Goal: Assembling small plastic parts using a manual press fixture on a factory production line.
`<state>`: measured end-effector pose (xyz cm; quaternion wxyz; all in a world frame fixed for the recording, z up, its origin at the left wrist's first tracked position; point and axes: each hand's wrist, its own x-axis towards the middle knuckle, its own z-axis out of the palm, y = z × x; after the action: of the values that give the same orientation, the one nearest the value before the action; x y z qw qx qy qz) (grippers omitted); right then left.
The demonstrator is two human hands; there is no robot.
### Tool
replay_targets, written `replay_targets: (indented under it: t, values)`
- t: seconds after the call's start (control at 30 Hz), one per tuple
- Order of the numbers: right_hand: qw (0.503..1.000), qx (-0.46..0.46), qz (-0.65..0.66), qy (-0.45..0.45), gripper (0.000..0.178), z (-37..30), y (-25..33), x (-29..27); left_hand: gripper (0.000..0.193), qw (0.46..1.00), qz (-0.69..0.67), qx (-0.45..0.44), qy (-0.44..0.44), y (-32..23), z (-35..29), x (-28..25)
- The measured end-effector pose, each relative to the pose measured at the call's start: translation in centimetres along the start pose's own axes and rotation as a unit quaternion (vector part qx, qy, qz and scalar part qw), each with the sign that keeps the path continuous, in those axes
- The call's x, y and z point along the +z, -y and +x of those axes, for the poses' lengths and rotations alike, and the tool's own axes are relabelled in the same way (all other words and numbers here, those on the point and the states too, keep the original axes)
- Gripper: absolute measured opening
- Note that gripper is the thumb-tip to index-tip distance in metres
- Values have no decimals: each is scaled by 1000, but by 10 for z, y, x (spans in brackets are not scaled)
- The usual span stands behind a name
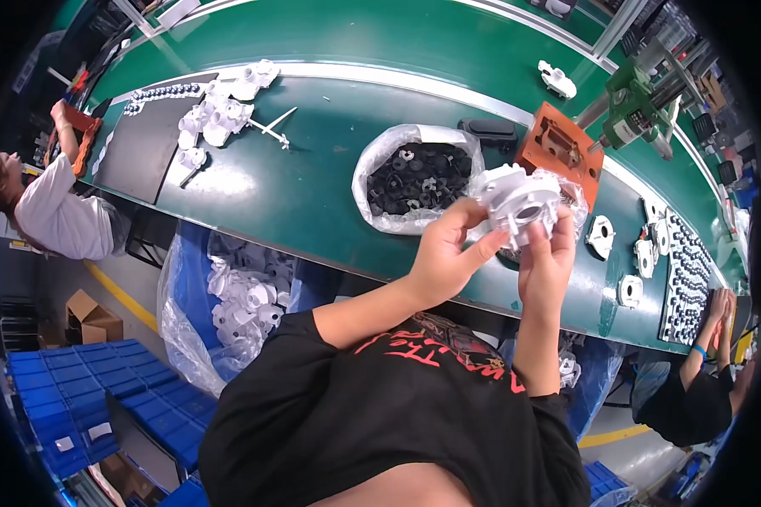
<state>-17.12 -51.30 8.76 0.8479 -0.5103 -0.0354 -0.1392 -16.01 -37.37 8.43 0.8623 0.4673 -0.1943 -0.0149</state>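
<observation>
Holding white housing (516, 201), bench edge (313, 253) — roomy leftward

Bright, cool lighting under strong fisheye curvature, ringed by a black border.
On my feed, light appears to fall from above, leaving a pale patch of glare on the green bench (313, 194), left of centre, and small glints along the clear bag (362, 190). The white part (516, 203) near the middle is so bright that its relief partly washes out, whereas the black pieces (418, 173) merge into one dark tone. I see shade deepen beneath the bench. The metal rail (347, 71) bows into an arc, and the person (68, 215) at far left looks stretched; towards the border, detail turns soft and dim.
</observation>
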Motion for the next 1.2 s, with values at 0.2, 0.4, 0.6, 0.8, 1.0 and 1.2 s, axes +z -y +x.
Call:
replay_targets:
  t: [0.2,0.4,0.6,0.8,1.0,1.2]
  values:
    - [911,-88,-371,158,37,24,41,-20,18,995,92,34,-16,-12,21,-12]
    - [755,-137,-640,52,16,46,30,-68,19,932,343,91,72,-26,94,-21]
    - [818,-67,-570,53,12,48,29,-69,13,711,623,199,259,45,191,10]
    - [827,-67,-556,48,13,53,22,-78,6,631,644,255,351,106,208,52]
    - [809,-93,-579,41,12,54,21,-80,14,592,679,194,387,109,210,45]
    - [815,-89,-572,36,11,53,18,-82,22,544,693,236,410,99,219,36]
